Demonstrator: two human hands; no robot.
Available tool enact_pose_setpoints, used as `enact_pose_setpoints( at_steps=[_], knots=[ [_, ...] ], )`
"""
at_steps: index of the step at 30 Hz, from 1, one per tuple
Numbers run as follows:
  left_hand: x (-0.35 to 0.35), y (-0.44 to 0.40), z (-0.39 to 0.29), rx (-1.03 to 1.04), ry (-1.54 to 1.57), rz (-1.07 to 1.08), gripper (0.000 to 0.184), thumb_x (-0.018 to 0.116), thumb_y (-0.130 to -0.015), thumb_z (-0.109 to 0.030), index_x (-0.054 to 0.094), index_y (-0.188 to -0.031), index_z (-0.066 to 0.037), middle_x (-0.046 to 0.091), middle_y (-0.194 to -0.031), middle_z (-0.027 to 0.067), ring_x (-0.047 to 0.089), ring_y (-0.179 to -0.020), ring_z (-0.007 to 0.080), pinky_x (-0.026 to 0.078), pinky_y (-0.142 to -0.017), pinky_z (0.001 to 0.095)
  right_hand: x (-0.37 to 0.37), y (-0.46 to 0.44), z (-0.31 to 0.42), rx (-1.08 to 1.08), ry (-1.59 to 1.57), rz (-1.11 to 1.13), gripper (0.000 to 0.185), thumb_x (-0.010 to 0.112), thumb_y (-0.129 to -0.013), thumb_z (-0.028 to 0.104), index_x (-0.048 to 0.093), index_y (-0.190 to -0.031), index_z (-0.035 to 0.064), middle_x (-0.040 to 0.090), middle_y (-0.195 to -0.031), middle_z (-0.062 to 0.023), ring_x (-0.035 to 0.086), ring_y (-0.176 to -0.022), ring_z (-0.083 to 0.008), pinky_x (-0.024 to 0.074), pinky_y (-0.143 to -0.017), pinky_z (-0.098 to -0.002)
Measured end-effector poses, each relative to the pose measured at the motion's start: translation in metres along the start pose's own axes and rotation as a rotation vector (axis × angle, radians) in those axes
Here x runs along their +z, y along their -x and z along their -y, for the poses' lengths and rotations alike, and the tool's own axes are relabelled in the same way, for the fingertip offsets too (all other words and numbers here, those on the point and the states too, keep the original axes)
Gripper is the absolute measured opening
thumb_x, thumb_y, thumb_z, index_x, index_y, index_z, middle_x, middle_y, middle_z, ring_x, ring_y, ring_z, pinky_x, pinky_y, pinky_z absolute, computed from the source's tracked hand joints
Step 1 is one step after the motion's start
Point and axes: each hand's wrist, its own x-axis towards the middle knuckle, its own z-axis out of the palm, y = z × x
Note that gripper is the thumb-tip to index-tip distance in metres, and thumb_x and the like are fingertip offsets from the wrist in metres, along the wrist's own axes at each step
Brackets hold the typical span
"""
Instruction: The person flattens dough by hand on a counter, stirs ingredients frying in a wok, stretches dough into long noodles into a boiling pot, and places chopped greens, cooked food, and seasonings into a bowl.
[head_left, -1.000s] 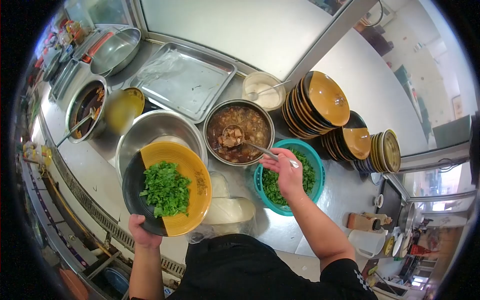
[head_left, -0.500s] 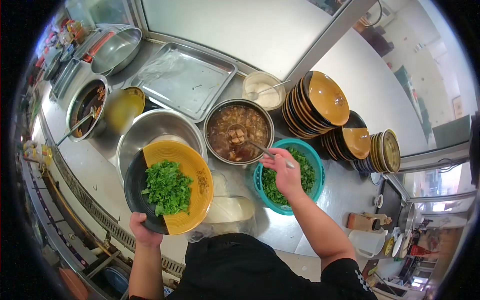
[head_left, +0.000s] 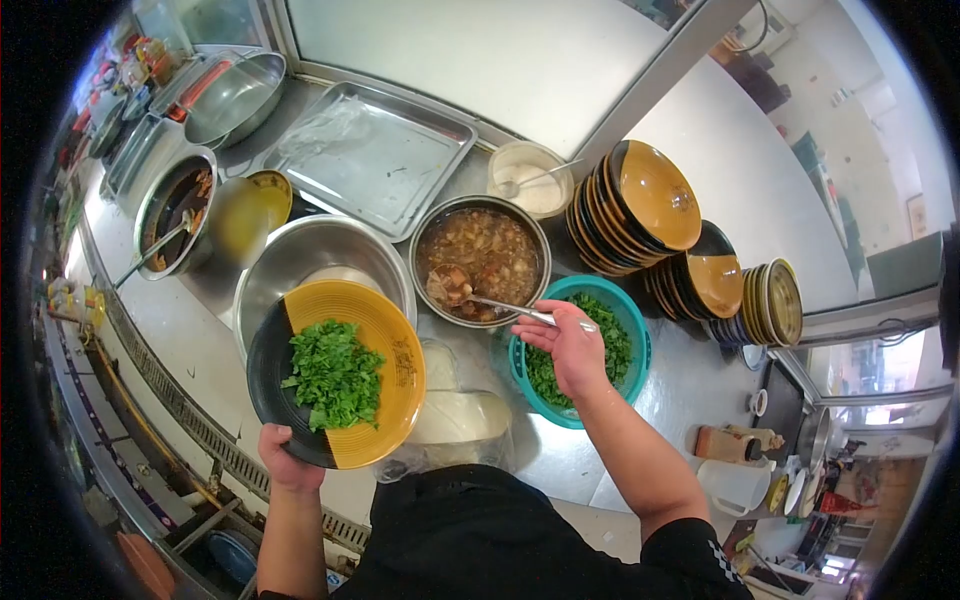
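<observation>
My left hand (head_left: 290, 460) grips the rim of a black and yellow bowl (head_left: 392, 400), thumb on top. Chopped green herbs (head_left: 335, 375) lie inside it. The bowl overlaps the front of a steel basin (head_left: 265, 265). In my right hand (head_left: 570, 345) is the handle of a metal ladle (head_left: 510, 305). Brown chunks fill its scoop, which sits at the left side of a pot of brown stew (head_left: 485, 245). Below my right hand stands a teal basket (head_left: 645, 345) of chopped greens.
Stacked bowls (head_left: 655, 195) stand at the right. Behind the pot are a steel tray (head_left: 375, 150) and a white tub (head_left: 530, 165) with a spoon. A pot of dark sauce (head_left: 175, 205) is at the left. Plastic-wrapped white dough-like stuff (head_left: 460, 420) lies before me.
The ladle's scoop has moved left, from the pot's middle to its left side, with chunks in it. The bowl in my left hand has hardly moved.
</observation>
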Motion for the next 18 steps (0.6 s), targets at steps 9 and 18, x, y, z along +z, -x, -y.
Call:
enact_pose_setpoints(
  at_steps=[9, 18],
  knots=[
    [0.0, -0.002, 0.0, -0.013, -0.004, 0.02, 0.056, 0.046, -0.066, -0.017, 0.049, -0.118, 0.003, 0.057, -0.116, 0.0154, 0.056, -0.105, 0.0303, 0.041, -0.095, 0.0394, -0.009, 0.007, -0.004, -0.016, -0.018, 0.006, 0.028, 0.032, -0.093, 0.011, 0.047, -0.108, -0.0065, 0.059, -0.098, -0.0255, 0.063, -0.089, -0.0338, 0.0528, -0.079, -0.0368],
    [-0.002, -0.003, 0.002, -0.011, -0.008, 0.006, 0.056, 0.046, -0.066, -0.017, 0.049, -0.118, 0.003, 0.057, -0.116, 0.0152, 0.056, -0.105, 0.0301, 0.041, -0.095, 0.039, -0.014, 0.012, 0.0, -0.049, 0.029, -0.04, 0.029, 0.032, -0.094, 0.013, 0.047, -0.11, -0.0059, 0.06, -0.097, -0.024, 0.063, -0.088, -0.0325, 0.0526, -0.078, -0.0353]
  ],
)
